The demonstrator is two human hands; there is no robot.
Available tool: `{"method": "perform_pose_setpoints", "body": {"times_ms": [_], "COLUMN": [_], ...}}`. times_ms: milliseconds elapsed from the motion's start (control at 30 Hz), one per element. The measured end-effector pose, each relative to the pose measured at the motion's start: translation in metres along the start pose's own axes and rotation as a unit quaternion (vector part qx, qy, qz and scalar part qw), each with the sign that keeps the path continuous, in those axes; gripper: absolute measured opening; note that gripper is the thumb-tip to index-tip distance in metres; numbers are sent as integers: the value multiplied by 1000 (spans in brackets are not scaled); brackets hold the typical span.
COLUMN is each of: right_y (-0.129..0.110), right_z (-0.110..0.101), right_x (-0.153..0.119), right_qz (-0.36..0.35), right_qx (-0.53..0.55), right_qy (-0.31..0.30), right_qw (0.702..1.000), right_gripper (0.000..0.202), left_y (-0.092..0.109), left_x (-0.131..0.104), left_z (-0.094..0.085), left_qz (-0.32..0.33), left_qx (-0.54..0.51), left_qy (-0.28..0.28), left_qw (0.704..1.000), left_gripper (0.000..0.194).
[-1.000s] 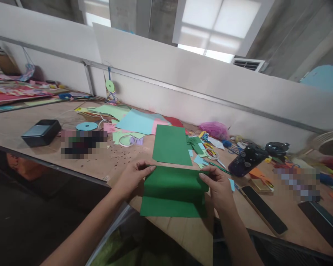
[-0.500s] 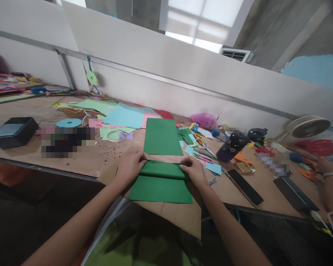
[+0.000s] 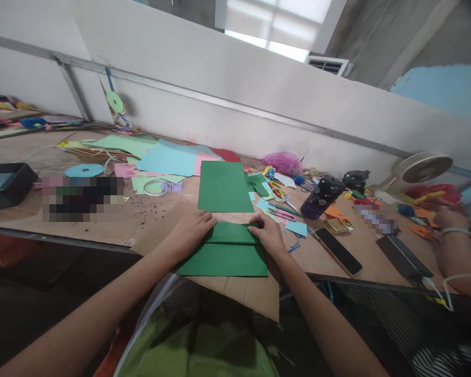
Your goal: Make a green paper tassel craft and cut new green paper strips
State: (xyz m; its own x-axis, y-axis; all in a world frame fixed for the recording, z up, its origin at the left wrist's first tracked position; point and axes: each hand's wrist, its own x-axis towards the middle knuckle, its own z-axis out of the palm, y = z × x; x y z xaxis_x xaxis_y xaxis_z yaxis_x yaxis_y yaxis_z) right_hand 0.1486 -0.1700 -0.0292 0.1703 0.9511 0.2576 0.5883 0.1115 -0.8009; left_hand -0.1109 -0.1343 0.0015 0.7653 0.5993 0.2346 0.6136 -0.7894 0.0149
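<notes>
While the folded green sheet lies long-side crosswise, my right fingers pinch its far right corner and my left fingers cover its left end, grip unclear, neither nearer.

Folded sheet: matt paper | board: cardboard | tumbler: glossy, perhaps plastic

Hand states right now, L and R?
Left hand: on the left end of the folded green paper; grip can't be told.
Right hand: closed, pinching its right end.
</notes>
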Motion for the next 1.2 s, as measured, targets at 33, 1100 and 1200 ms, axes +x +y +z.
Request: {"method": "perform_pose_setpoints", "body": {"times_ms": [33, 1100, 1200], "right_y": [-1, -14, -34], "right_z": [0, -10, -15], "right_x": [0, -7, -21], "right_qz": [1, -63, -129], "right_qx": [-3, -105, -206], "right_qy": [1, -12, -12], "right_qw": [1000, 992, 970], "right_gripper": [15, 33, 45], "left_y": [0, 11, 10], "left_x": [-1, -18, -18], "left_z": [1, 3, 6], "left_qz": [-2, 41, 48], "left_qx": [2, -160, -153], "left_qy": [-1, -98, -95], "left_qw": [1000, 981, 982], "left_gripper": [17, 53, 55]}}
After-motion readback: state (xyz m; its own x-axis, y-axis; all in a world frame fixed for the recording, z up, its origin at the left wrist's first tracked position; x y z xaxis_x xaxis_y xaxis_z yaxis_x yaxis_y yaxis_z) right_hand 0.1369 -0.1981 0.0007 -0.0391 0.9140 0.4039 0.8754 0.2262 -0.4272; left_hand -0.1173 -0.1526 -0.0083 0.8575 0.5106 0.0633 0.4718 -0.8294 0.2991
